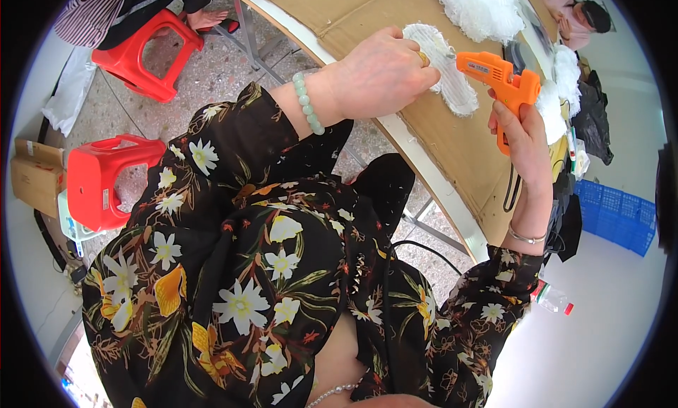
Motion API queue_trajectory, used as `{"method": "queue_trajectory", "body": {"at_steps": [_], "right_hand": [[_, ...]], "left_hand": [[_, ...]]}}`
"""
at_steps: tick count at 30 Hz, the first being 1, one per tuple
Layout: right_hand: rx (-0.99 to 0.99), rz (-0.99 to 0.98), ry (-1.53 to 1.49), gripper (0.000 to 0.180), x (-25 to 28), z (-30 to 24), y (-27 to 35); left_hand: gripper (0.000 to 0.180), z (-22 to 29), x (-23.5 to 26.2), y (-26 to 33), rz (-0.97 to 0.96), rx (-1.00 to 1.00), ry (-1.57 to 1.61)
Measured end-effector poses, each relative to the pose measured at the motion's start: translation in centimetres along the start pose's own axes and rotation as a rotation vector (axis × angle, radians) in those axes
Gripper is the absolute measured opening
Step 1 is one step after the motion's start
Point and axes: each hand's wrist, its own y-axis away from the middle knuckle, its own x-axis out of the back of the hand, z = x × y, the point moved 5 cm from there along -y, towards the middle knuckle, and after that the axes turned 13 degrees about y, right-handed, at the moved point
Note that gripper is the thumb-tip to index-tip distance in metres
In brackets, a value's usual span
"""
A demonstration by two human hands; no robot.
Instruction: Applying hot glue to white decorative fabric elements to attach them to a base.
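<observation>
My right hand [521, 129] is wrapped round the handle of an orange hot glue gun [505, 76], its nozzle pointing left. Just beyond the nozzle lies a white, ribbed, sole-shaped fabric piece [455, 87] with frayed edges, over the cardboard-covered table. My left hand [385, 73], with a green bead bracelet at the wrist, is closed at the near left edge of this piece. Its fingers curl over the edge, and the fingertips are partly hidden. The nozzle tip is close above the fabric; whether they touch I cannot tell.
Brown cardboard [353, 13] covers the table. Fluffy white material [480, 9] is heaped at its far side. Two red stools [113, 178] stand on the left, a seated person [134, 13] on one. Another person [575, 20] sits far right. A blue plastic crate [614, 214] is at right.
</observation>
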Motion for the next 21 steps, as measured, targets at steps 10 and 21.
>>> {"method": "queue_trajectory", "body": {"at_steps": [10,21], "right_hand": [[-0.008,-0.065,0.028,0.031,-0.2,0.4,0.5],[-0.029,-0.058,0.066,0.033,0.1,0.3,0.5]], "left_hand": [[0.009,0.2,0.0,0.1,0.017,-0.003,-0.012],[0.013,0.0,-0.1,-0.1,-0.065,0.04,-0.012]]}}
